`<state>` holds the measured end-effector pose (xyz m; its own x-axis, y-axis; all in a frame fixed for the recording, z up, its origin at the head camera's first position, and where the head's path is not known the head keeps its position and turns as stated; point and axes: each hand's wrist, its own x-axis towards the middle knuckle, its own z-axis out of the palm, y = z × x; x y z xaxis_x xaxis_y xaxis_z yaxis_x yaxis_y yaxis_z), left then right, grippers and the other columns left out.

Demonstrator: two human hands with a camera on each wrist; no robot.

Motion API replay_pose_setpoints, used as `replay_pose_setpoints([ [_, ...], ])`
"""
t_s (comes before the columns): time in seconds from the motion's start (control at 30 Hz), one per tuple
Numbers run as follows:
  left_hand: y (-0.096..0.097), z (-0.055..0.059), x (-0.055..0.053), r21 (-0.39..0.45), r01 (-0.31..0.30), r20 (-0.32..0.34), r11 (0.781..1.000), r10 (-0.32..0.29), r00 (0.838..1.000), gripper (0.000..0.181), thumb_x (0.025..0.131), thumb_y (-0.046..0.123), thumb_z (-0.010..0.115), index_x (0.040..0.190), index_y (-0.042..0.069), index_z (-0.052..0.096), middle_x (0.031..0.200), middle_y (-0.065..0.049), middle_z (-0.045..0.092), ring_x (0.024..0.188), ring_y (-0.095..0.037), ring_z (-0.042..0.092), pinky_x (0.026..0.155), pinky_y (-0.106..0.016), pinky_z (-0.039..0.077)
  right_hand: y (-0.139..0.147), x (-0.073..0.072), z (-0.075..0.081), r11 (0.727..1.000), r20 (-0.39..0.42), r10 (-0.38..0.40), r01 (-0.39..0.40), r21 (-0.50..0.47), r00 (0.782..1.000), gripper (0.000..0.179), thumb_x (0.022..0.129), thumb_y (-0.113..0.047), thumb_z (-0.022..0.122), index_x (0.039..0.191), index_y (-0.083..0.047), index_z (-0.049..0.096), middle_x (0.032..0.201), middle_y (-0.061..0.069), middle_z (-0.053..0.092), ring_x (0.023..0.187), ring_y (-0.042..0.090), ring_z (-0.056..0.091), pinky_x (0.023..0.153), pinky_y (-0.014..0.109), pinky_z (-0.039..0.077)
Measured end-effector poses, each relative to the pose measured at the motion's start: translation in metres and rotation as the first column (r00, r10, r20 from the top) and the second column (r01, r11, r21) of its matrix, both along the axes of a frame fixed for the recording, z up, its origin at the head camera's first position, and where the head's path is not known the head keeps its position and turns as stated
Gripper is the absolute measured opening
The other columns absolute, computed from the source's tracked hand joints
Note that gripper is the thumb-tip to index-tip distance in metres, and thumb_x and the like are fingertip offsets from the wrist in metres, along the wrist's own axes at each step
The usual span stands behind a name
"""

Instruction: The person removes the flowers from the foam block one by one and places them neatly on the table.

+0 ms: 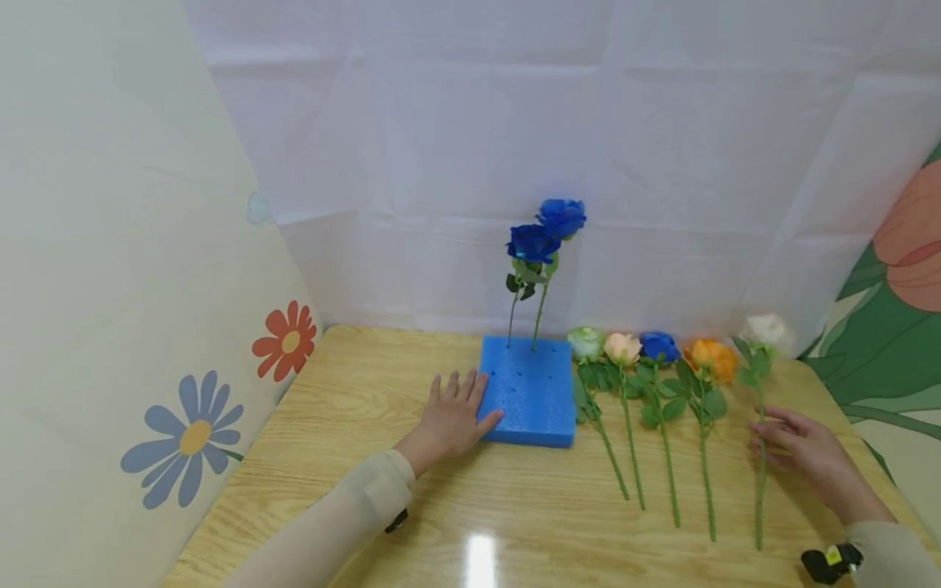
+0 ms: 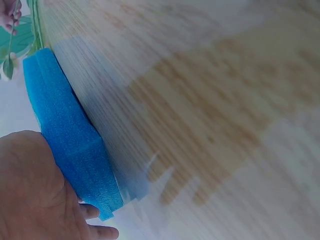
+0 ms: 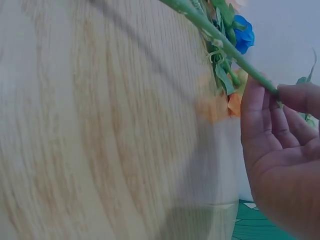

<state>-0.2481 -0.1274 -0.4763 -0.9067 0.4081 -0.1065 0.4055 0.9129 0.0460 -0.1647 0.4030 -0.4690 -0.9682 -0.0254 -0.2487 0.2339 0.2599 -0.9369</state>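
Foam block (image 1: 531,412), blue | left hand (image 1: 454,418) spread against its side | right hand (image 1: 803,451) pinching white rose (image 1: 766,331)

Beyond right hand (image 1: 801,449), white rose (image 1: 767,331) is blurring in head view; its stem (image 3: 220,40) is running off right wrist view's top. At left hand (image 1: 456,420), blue foam block (image 1: 532,408) is hiding lower tips of two blue roses (image 1: 532,243).
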Motion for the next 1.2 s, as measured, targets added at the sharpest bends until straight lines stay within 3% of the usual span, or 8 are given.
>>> replay_pose_setpoints([
  [0.2,0.000,-0.001,0.000,0.002,-0.006,0.006,1.000,0.006,1.000,0.082,0.104,0.066,0.023,0.164,0.012,0.014,0.169,-0.012,0.016,0.153,-0.044,0.017,0.121,-0.064,0.008,0.003,-0.001,-0.003,1.000,0.024,-0.004,0.004,0.010,1.000,0.070,0.108,-0.026,0.052,0.154,0.014,0.017,0.102,-0.021,0.070,0.093,0.004,0.070,0.080,0.027,0.059],
  [0.37,0.000,-0.001,0.000,0.000,-0.006,0.005,1.000,0.006,1.000,0.082,0.104,0.066,0.023,0.164,0.012,0.014,0.169,-0.013,0.016,0.153,-0.044,0.018,0.121,-0.064,0.008,0.005,-0.001,-0.005,1.000,0.043,-0.012,0.011,0.021,0.999,0.074,0.108,-0.027,0.050,0.155,0.015,0.009,0.100,-0.025,0.069,0.091,0.002,0.070,0.080,0.028,0.059],
  [0.6,-0.001,-0.002,0.001,-0.001,-0.003,0.003,1.000,0.003,1.000,0.081,0.104,0.066,0.022,0.164,0.012,0.014,0.169,-0.013,0.016,0.153,-0.044,0.018,0.121,-0.064,0.008,0.006,-0.004,-0.007,0.998,0.053,-0.042,0.039,0.059,0.998,0.071,0.108,-0.024,0.048,0.154,0.016,0.011,0.097,-0.027,0.067,0.088,0.003,0.070,0.078,0.028,0.059],
  [0.87,-0.001,0.000,0.001,-0.008,-0.001,-0.004,1.000,0.001,1.000,0.081,0.104,0.066,0.023,0.164,0.012,0.014,0.169,-0.013,0.017,0.152,-0.044,0.018,0.121,-0.064,0.009,0.009,-0.009,-0.011,0.996,0.070,-0.037,0.031,0.084,0.997,0.076,0.108,-0.028,0.049,0.155,0.015,0.008,0.102,-0.017,0.069,0.088,0.003,0.071,0.079,0.028,0.059],
  [1.03,-0.001,0.001,0.002,-0.007,0.003,-0.005,1.000,-0.003,1.000,0.081,0.104,0.066,0.023,0.164,0.011,0.015,0.169,-0.014,0.017,0.152,-0.044,0.018,0.120,-0.064,0.009,0.007,-0.013,-0.012,0.989,0.068,-0.005,-0.005,0.147,0.998,0.071,0.109,-0.024,0.046,0.153,0.018,0.010,0.108,-0.007,0.071,0.087,0.001,0.069,0.078,0.027,0.058],
  [1.2,-0.002,0.000,0.001,-0.001,0.013,-0.004,1.000,-0.013,1.000,0.080,0.105,0.064,0.025,0.163,0.010,0.015,0.168,-0.014,0.018,0.152,-0.044,0.019,0.120,-0.065,0.009,0.005,-0.018,-0.012,0.984,0.092,-0.003,-0.014,0.178,0.996,0.067,0.109,-0.021,0.044,0.153,0.019,0.012,0.108,-0.007,0.071,0.084,0.001,0.068,0.076,0.027,0.059],
])
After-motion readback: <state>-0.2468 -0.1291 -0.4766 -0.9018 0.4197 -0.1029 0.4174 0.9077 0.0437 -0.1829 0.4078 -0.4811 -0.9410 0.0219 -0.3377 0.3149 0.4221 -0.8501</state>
